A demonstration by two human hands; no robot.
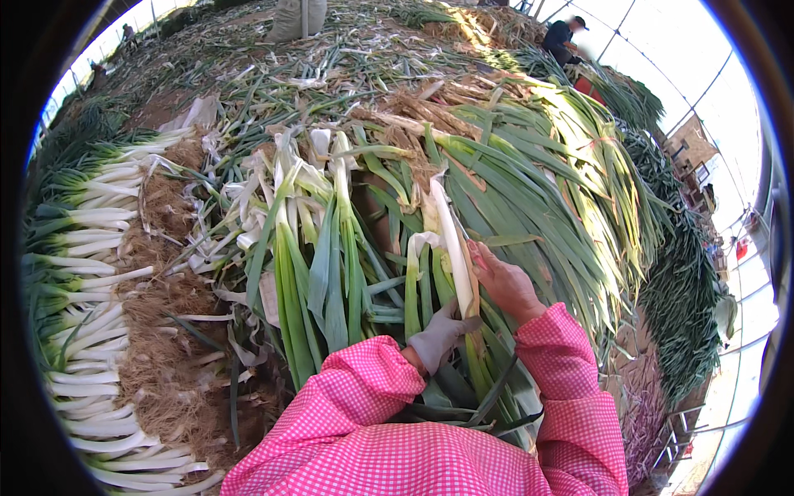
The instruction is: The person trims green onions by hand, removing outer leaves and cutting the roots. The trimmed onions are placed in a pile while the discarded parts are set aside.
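My left hand (439,335), in a grey glove, grips a large green onion (454,248) around the lower part of its white stalk. The stalk points away from me, its root end uppermost and its green leaves hanging toward my lap. Close on its right, my right hand (510,282) is bare and closed around a red-handled tool (476,253), apparently a small knife. A thin blade seems to lie along the stalk's right side, partly hidden. A peeled strip of white sheath (424,238) droops left of the stalk.
Stripped green onions (105,273) lie in a long row on the left, roots (173,359) inward. Untrimmed green onions (527,180) are heaped at the right. Leaf scraps (298,80) cover the ground ahead, with a sack (299,18) beyond. A person (563,40) works at the upper right.
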